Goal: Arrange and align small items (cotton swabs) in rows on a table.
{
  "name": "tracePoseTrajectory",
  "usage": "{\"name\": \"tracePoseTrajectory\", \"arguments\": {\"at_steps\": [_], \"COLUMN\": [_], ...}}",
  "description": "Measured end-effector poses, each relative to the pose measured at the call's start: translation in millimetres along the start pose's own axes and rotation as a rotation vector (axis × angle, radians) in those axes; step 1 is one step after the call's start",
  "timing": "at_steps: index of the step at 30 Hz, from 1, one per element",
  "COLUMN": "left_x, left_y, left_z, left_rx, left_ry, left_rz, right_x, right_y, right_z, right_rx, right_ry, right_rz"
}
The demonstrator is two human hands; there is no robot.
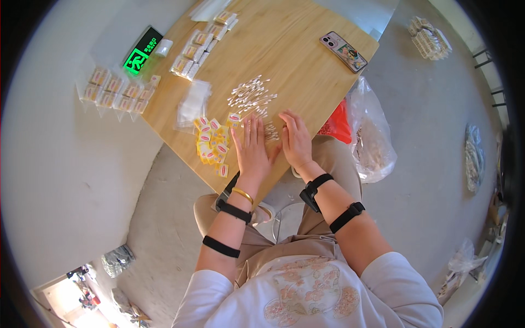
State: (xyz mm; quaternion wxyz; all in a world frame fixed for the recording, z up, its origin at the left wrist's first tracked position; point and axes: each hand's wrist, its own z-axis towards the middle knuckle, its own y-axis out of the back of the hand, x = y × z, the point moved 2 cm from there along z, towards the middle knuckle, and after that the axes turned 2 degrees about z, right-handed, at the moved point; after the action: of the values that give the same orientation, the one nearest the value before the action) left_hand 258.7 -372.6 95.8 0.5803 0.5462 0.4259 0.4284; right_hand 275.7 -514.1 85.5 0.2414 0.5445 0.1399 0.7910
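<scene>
White-tipped cotton swabs with thin sticks (pixel 249 97) lie in a loose heap on the pale wood-grain tabletop (pixel 284 49), just past the hands; smaller bunch (pixel 271 132) sits between the hands near the table edge.

Left hand (pixel 252 146): flattened, palm down, fingers straight and close together, thumb angled out toward the other hand. Fingertips at the near side of the heap; can't tell if they press on any swabs.

Right hand (pixel 297 141): fingers extended together, slightly curved, palm facing inward beside the smaller bunch. Contact unclear. No pinch visible on either side; hands near each other, gap at the fingers.

Small yellow-and-white paper cards (pixel 210 143) piled just left of left hand, clear flat plastic bags (pixel 193 103) beyond them.
</scene>
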Motion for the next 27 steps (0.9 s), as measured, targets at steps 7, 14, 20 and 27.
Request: {"name": "tracePoseTrajectory", "arguments": {"at_steps": [7,14,20,27], "left_x": [-17.1,-19.5,-17.3,-16.6], "left_y": [-13.6,-12.1,-11.2,-15.0], "left_z": [-31.0,-33.2,-26.6,-21.8], "left_rx": [0.036,0.031,0.003,0.011], "left_ry": [0.001,0.004,-0.002,0.022], "left_rz": [-0.086,-0.114,-0.009,-0.022], "right_x": [-3.0,-3.2,-1.4,-1.4], "right_y": [-1.6,-1.8,0.2,-1.2], "right_z": [0.2,-0.2,-0.7,-0.7], "right_rx": [0.009,-0.008,-0.015,-0.018], "right_ry": [-0.016,0.027,0.018,0.008], "right_rz": [-0.004,-0.005,0.002,-0.005]}}
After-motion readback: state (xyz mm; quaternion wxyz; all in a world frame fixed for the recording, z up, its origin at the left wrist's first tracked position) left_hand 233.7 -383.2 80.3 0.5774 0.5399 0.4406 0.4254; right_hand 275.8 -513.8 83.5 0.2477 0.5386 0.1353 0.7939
